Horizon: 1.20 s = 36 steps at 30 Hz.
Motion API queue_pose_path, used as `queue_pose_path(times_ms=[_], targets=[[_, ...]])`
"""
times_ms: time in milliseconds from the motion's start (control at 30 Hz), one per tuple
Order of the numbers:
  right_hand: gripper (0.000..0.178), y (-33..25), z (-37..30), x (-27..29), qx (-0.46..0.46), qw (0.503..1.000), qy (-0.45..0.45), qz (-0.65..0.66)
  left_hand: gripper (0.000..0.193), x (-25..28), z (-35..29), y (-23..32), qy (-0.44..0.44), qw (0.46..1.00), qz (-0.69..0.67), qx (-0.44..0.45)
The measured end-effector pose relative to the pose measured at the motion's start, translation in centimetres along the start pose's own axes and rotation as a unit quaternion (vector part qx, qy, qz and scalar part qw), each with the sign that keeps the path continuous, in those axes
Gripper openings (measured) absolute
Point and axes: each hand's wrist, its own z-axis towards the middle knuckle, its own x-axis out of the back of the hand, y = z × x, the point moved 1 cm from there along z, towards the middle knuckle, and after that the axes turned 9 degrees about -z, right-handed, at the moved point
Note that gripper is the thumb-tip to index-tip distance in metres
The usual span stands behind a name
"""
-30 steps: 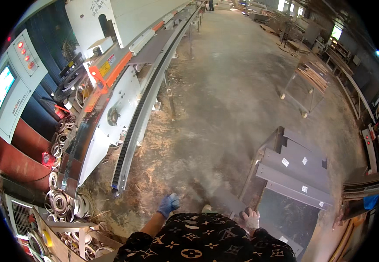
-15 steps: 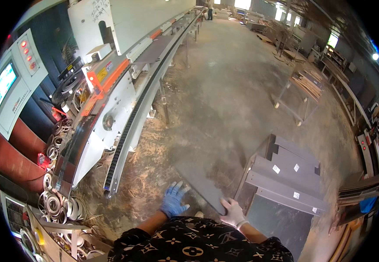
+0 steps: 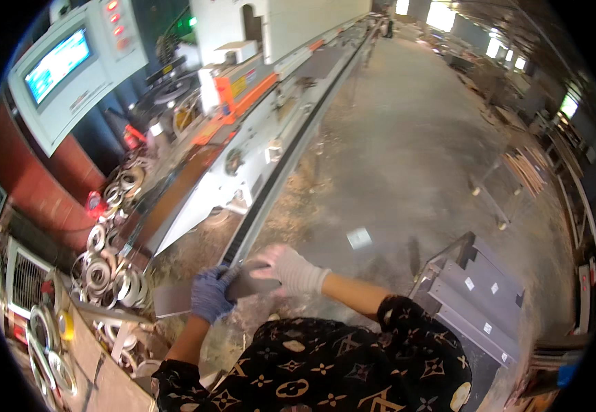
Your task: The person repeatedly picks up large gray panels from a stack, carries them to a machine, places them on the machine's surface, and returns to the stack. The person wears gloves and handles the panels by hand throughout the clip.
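Note:
A narrow dark grey panel lies across in front of me, beside the near end of a long machine's black-toothed track. My left hand, in a blue glove, is wrapped round the panel's middle. In a whitish glove, my right hand grips its right end, fingers bent over the top edge. Whether the panel rests on the track's end or is held just clear of it, I cannot tell.
At right stands a stack of grey panels with white labels. A white square lies on the floor. Left are a control screen, edge-band rolls and the machine's orange guard. Farther right stands a wheeled rack.
The panel has swung from my right side over to the left, by the track. My left hand has gone from open to gripping it. The view has turned left.

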Motion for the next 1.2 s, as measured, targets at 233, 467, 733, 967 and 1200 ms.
queue_pose_path(times_ms=[233,467,733,967,1200], targets=[[0.052,-1.9,11.6,-3.6,-0.111,0.978,0.142,0.102,0.071,4.0,-4.9,-13.5,0.140,0.953,0.028,0.265],[0.053,-2.3,15.0,-7.5,-0.131,0.973,0.075,0.174,0.076,4.7,-2.2,-23.8,0.141,0.918,0.029,0.370],[0.050,-0.3,16.1,-9.1,-0.180,0.968,0.017,0.176,0.075,2.6,7.8,-31.5,0.137,0.913,0.053,0.380],[0.052,-0.3,16.2,-10.4,-0.238,0.943,-0.021,0.232,0.067,3.3,12.5,-31.0,0.120,0.885,0.022,0.449],[0.058,0.4,18.7,-11.7,-0.240,0.949,-0.072,0.188,0.073,4.2,3.2,-31.5,0.302,0.888,0.095,0.335]])
